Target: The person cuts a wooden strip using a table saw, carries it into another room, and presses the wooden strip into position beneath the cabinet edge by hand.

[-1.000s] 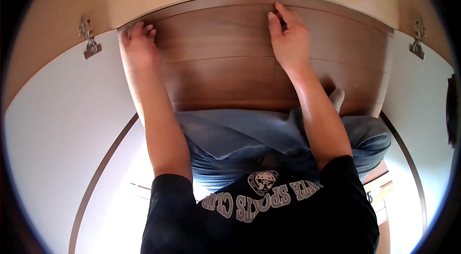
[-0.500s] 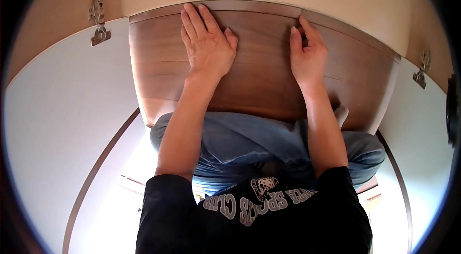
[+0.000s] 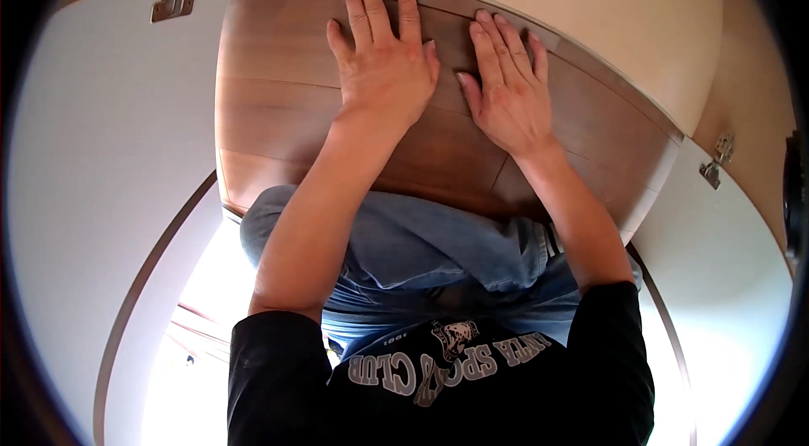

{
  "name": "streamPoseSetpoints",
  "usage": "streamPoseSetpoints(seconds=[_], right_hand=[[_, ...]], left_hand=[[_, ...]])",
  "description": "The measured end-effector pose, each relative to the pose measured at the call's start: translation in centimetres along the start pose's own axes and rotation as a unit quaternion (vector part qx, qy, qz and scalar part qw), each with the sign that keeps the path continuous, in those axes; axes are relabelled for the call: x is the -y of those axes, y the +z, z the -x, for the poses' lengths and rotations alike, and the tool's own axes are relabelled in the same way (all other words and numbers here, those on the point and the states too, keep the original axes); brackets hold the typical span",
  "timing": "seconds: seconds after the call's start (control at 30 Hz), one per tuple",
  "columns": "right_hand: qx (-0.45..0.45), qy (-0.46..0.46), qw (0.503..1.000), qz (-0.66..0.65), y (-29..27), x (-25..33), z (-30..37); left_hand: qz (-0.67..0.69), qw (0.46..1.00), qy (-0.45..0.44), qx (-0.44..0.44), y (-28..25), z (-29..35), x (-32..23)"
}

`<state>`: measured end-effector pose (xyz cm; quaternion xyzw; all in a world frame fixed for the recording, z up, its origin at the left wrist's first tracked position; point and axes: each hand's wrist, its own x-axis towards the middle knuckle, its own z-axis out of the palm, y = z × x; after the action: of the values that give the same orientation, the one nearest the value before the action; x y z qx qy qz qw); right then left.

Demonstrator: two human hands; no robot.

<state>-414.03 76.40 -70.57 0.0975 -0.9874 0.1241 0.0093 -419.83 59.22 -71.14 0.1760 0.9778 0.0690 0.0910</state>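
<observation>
Looked like a home, exact rm unclear: white cab. doors (image 3: 109,117) stood open L & R on metal hinges (image 3: 174,6), w/ brown wood planks (image 3: 278,42) & pale panel (image 3: 607,16) btwn.

The left forearm (image 3: 324,197) and right forearm (image 3: 581,210) reach forward and slant in toward each other, the 2 hands well under shoulder breadth apart. The left grip (image 3: 383,84) lies palm down with its back facing up: 2 middle fingers (image 3: 372,12) run close together, the index and little fingers stand apart from them, and the thumb sits out on the inner side. The right grip (image 3: 510,101), also palm down, has its 4 fingers straightened forward, the little finger parted slightly, the thumb angled inward. The left fingertips show higher in the view.
</observation>
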Motion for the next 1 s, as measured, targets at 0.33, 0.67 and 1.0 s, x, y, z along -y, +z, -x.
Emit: streamPoseSetpoints(seconds=[0.33, 0.67, 1.0], right_hand=[[0.037, -0.095, 0.994, 0.042, -1.0, -1.6, 0.0], [-0.001, -0.128, 0.992, 0.012, 1.8, 1.1, -3.2], [-0.018, 0.167, 0.985, 0.037, -3.7, -3.9, 6.9]], left_hand=[[-0.003, 1.0, 0.007, 0.01, -0.1, 0.9, 1.6], [0.01, 0.999, 0.006, 0.051, -0.4, 0.0, 0.4], [-0.025, 0.997, 0.005, 0.074, -2.3, 0.4, 1.8]])
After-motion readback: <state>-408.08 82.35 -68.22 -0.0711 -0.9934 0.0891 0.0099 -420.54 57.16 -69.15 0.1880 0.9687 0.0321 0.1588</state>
